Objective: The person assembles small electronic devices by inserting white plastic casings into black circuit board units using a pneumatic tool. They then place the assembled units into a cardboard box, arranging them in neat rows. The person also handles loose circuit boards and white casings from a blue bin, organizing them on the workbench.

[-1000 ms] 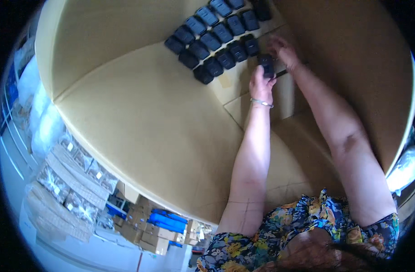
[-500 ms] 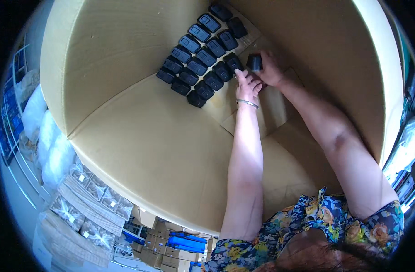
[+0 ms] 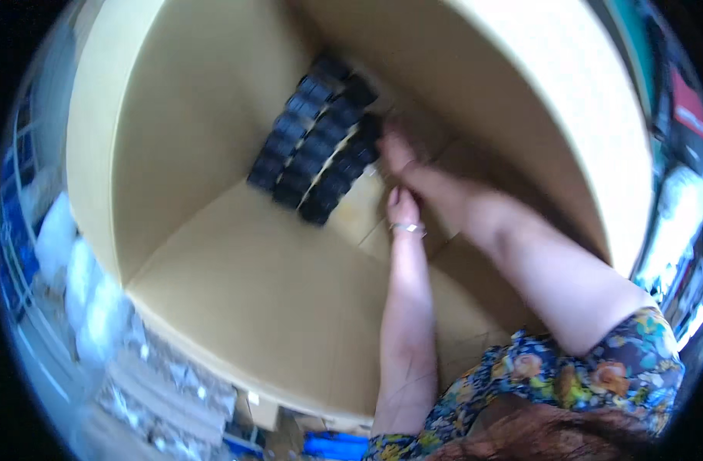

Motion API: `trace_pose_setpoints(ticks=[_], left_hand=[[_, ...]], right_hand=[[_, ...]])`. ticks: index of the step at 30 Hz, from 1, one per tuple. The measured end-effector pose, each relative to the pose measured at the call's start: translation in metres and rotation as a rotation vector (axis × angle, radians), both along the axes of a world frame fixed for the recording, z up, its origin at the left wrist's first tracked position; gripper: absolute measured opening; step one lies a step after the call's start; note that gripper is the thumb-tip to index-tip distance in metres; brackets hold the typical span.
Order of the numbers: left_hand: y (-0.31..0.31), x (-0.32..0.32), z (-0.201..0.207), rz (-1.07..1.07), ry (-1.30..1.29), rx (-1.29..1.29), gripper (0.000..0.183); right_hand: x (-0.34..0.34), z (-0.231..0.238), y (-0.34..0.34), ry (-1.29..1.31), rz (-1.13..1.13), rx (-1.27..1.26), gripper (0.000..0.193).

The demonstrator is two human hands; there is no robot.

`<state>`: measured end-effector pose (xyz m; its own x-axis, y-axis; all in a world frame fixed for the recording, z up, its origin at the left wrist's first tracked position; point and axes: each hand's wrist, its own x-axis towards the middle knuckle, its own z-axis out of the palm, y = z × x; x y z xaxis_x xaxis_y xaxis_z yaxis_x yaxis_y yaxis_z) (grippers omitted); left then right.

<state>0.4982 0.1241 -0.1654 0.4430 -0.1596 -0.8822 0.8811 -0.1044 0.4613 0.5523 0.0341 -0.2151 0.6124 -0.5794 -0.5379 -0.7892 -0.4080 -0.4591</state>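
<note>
Three rows of black blocks [image 3: 311, 156] slant up rightward in our box [image 3: 251, 307], left of our right hand [image 3: 400, 151], which is nearer than our left hand [image 3: 402, 207], beside the closest row's upper end; we can't tell whether either grips.

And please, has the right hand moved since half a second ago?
Yes: judged against the rows of black pieces, the right hand has moved leftward, now close beside them.
</note>
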Motion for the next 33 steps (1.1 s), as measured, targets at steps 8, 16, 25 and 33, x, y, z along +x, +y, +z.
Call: trace_pose_setpoints(ticks=[8,16,25,33], left_hand=[[0.018,0.004,-0.013,-0.164,0.079,-0.056,0.025],[0.011,0.066,0.091,-0.478,-0.592,0.320,0.030],[-0.138,-0.138,0.337,-1.027,-1.613,-0.300,0.026],[-0.252,-0.376,0.283,-2.157,-1.792,-0.727,0.076]], right_hand=[[-0.015,0.171,-0.006,-0.021,-0.120,0.266,0.037],[-0.206,0.397,-0.042,-1.023,0.511,0.328,0.018],[-0.628,0.375,-0.089,-0.340,-0.820,-0.733,0.033],[-0.709,0.328,-0.152,0.209,-1.238,-1.094,0.076]])
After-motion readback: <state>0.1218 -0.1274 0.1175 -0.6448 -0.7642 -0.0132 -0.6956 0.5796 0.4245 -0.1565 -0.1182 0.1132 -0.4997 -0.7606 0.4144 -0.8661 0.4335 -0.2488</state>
